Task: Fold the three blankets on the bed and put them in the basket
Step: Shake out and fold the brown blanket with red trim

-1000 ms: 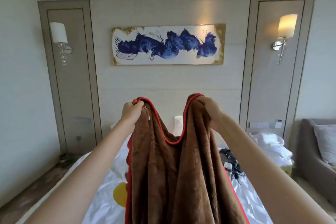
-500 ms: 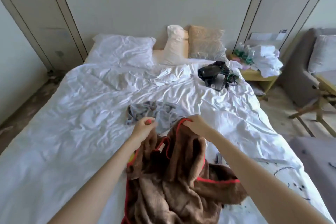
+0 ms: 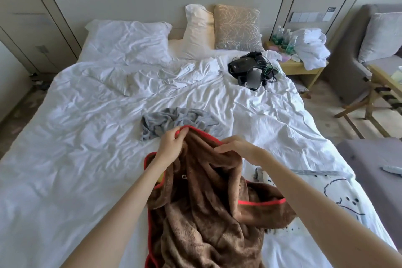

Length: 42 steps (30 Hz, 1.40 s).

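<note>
Gripping the top edge of the brown red-trimmed blanket, my left hand and right hand both clamped on it, blanket heaped on the bed at 6 o'clock, grey blanket crumpled at 12

The brown blanket, which a second before had hung upright from both hands in front of the wall, had come down onto the bed and lay crumpled there. The left hand and right hand had dropped with it, bringing its red-trimmed top edge against the near side of the grey blanket.
</note>
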### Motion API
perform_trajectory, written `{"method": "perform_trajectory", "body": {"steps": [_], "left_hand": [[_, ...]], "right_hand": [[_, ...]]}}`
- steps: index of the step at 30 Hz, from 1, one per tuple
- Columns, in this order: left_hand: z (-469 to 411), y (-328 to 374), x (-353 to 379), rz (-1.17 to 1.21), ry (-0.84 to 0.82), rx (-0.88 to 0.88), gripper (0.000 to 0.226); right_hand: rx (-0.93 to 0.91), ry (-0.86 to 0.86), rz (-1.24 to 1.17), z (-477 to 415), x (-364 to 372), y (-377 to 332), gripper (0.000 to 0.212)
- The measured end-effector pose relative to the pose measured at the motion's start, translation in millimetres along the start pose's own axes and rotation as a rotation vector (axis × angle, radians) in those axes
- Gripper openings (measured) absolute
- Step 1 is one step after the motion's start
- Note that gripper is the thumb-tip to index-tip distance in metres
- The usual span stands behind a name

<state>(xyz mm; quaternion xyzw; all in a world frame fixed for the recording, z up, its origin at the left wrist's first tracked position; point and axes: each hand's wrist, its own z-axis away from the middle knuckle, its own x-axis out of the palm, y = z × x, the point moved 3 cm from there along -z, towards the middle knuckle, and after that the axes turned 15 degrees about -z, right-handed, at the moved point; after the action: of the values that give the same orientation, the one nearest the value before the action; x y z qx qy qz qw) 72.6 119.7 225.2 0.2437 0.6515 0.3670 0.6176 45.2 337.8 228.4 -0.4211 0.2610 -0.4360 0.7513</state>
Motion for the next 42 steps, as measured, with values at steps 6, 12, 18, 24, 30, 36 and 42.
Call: {"method": "perform_trajectory", "body": {"steps": [6, 12, 18, 24, 30, 36, 42], "left_hand": [[-36.7, -21.1, -32.9, 0.105, 0.294, -0.278, 0.036], [-52.4, -41.4, -36.6, 0.137, 0.297, -0.338, 0.030], [-21.6, -6.2, 32.3, 0.131, -0.227, -0.019, 0.031], [7.7, 40.4, 61.5, -0.049, -0.644, 0.250, 0.028], [-12.2, 37.7, 39.4, 0.030, -0.254, 0.159, 0.020], [-50.3, 11.3, -12.7, 0.234, 0.219, -0.209, 0.025], [-72.1, -8.4, -42.1, 0.345, 0.426, -0.382, 0.028]], "right_hand": [[0.129, 0.143, 0.253, 6.3, -49.3, 66.8, 0.018], [0.073, 0.337, 0.334, 18.7, -91.8, 108.9, 0.013], [-0.238, 0.232, 0.368, 10.0, -58.1, 24.6, 0.032], [-0.232, -0.038, 0.278, 10.0, -23.9, -41.5, 0.010], [0.009, -0.043, 0.343, 5.2, -50.0, -12.7, 0.009], [0.132, 0.100, 0.631, 6.2, -95.9, 58.9, 0.027], [0.106, 0.234, 0.573, 10.0, -118.8, 75.8, 0.034]]}}
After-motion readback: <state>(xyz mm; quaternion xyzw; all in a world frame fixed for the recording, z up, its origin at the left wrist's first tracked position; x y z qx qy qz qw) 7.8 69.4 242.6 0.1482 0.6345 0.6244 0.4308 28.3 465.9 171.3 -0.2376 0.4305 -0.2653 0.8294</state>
